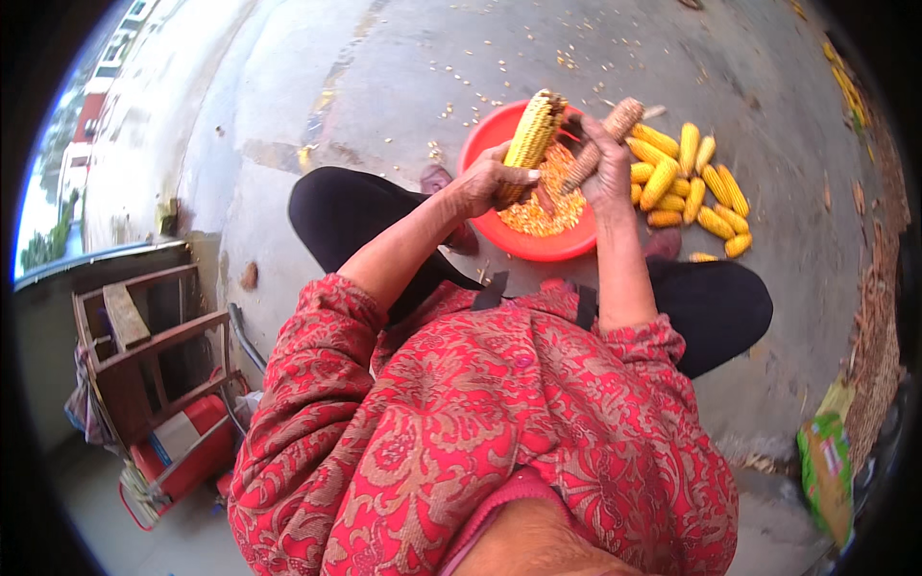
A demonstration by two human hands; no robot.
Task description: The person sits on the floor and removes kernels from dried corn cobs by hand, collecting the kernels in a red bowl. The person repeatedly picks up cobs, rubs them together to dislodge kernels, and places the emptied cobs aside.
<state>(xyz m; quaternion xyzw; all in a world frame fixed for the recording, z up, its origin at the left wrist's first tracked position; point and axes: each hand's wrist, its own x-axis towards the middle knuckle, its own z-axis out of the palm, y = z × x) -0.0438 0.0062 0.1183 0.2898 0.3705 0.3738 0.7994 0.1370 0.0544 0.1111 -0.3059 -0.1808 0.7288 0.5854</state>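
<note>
My left hand (491, 181) is closed around an ear of yellow corn (534, 133), tilted with its darker end pointing away from me. My right hand (607, 167) grips a bare corncob (585, 162) that slants across the palm; a second bare cob piece (624, 119) shows past the fingers, and whether the two are one cob I cannot tell. Both hands are over a red plastic basin (533, 250), which holds loose corn kernels (536, 219). Just right of the basin, several unshelled ears of corn (659, 183) lie piled on the concrete.
Loose kernels (503, 63) are scattered on the floor beyond the basin. My bent knees flank it. At the left stands a wooden frame (158, 353) beside a red object (189, 439). A green and tan bag (825, 468) lies at the lower right.
</note>
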